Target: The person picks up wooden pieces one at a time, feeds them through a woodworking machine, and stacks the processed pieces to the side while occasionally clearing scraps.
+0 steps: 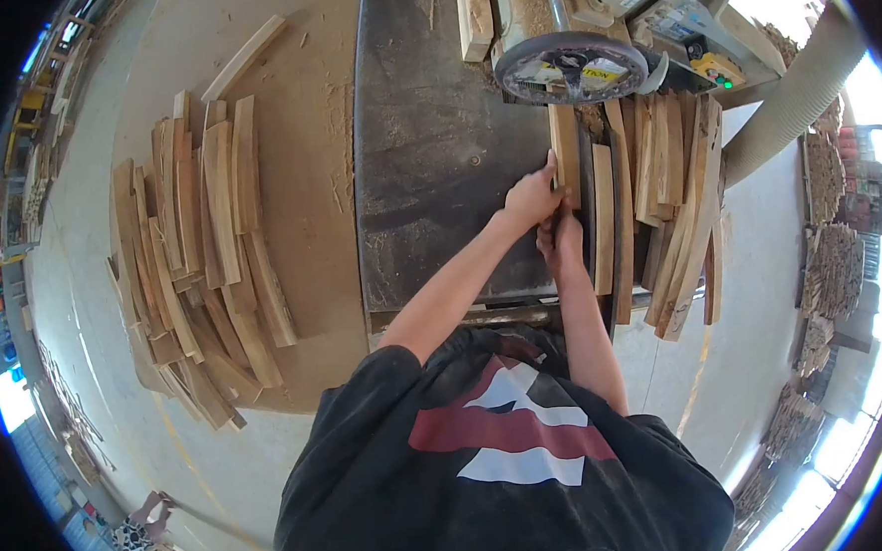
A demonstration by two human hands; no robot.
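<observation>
A pale wooden strip [564,144] lies lengthwise on the dark machine table [426,176], beside a narrow dark guide. Its far end runs under the machine's black handwheel [571,67]. My left hand [534,199] grips the strip's left side near the close end, with one finger stretched along it. Just behind it, my right hand [565,242] is closed at the strip's near end; its fingertips are partly hidden. The two hands nearly touch. To the right of the guide lies another wooden strip [604,217].
Loose wooden strips [222,197] are heaped on a brown board at left. More strips [692,202] lie stacked at right, near a large ribbed hose [801,102]. A wooden piece [474,19] sits at the table's far end. Another person [135,536] is at lower left.
</observation>
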